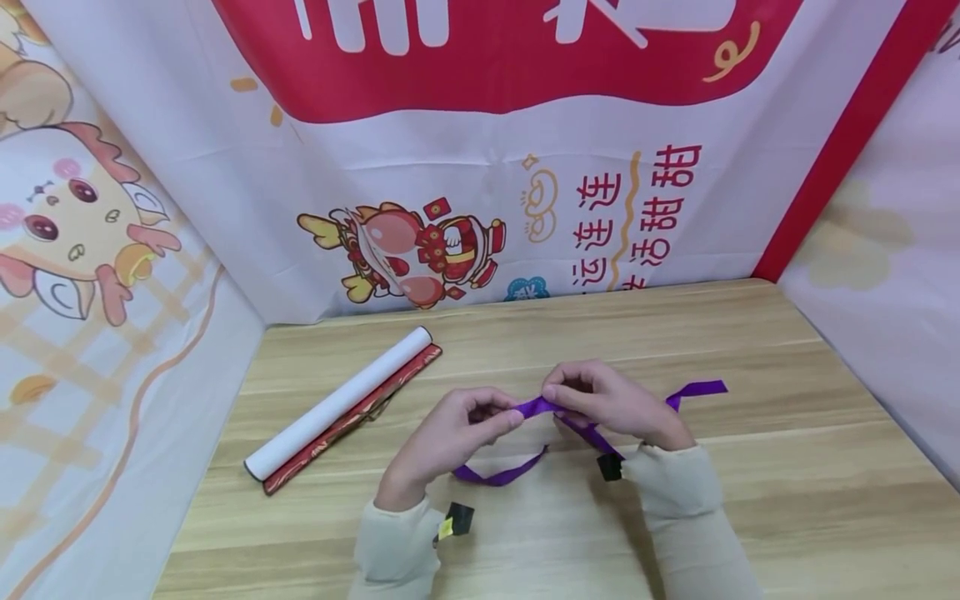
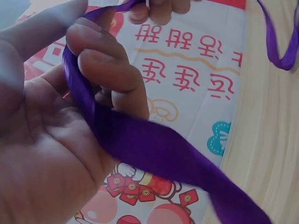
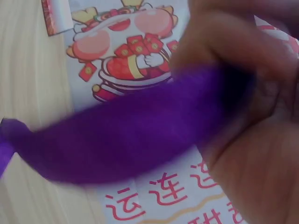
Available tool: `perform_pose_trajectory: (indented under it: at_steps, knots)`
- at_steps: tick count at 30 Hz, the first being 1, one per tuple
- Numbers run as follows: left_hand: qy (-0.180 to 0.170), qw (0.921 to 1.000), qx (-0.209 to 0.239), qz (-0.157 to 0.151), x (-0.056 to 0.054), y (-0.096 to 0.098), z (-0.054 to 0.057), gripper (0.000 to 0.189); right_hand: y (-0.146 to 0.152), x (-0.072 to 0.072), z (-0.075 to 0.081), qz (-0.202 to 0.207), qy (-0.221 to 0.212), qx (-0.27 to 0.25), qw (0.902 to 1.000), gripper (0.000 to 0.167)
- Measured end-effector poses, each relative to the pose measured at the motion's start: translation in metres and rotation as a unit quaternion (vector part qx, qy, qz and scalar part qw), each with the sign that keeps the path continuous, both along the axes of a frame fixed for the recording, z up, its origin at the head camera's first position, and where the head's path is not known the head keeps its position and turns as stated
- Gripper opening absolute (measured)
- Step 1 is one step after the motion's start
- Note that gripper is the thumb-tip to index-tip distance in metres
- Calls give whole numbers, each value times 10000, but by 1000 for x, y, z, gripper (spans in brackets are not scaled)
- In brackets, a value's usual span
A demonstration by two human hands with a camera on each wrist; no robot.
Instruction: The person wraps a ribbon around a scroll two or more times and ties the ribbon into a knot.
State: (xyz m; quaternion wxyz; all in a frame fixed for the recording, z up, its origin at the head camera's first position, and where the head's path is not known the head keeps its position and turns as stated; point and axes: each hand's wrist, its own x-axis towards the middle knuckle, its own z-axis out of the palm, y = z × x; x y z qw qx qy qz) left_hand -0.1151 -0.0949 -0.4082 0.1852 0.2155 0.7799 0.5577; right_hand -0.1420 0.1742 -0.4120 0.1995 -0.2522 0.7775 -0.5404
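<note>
A purple ribbon [image 1: 536,407] stretches between both hands above the wooden table. My left hand [image 1: 457,429] pinches it between thumb and fingers; in the left wrist view the ribbon [image 2: 145,140] runs across that palm and trails down to the lower right. Close by on the right, my right hand [image 1: 603,398] pinches the same ribbon with thumb and forefinger. One loose end lies curved below the left hand, and another sticks out beyond the right wrist. In the right wrist view the ribbon [image 3: 126,135] hangs blurred from the right hand [image 3: 261,140].
On the table's left lies a rolled scroll, a white roll [image 1: 341,402] beside a red patterned strip [image 1: 322,450] with a thin cord. The wooden table [image 1: 810,483] meets a printed cloth backdrop [image 1: 465,167] behind, with more cloth [image 1: 885,225] at the sides.
</note>
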Motion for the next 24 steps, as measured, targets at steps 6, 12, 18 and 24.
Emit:
perform_pose_trajectory:
  at_steps: [6,12,18,24]
  knots:
    - [-359,9964,757,-144,1,-7,3,27,12,3,4,-321,278,69,9991,16]
    - [-496,9858,1582,-280,2,-12,3,30,20,6,10,-785,260,43,9966,11]
    - [-631,9943,856,73,1,-5,4,30,22,13,18,-1176,363,-143,9923,11]
    - [487,9985,255,6,5,19,2,57,13,19,26,-844,673,-396,9934,7]
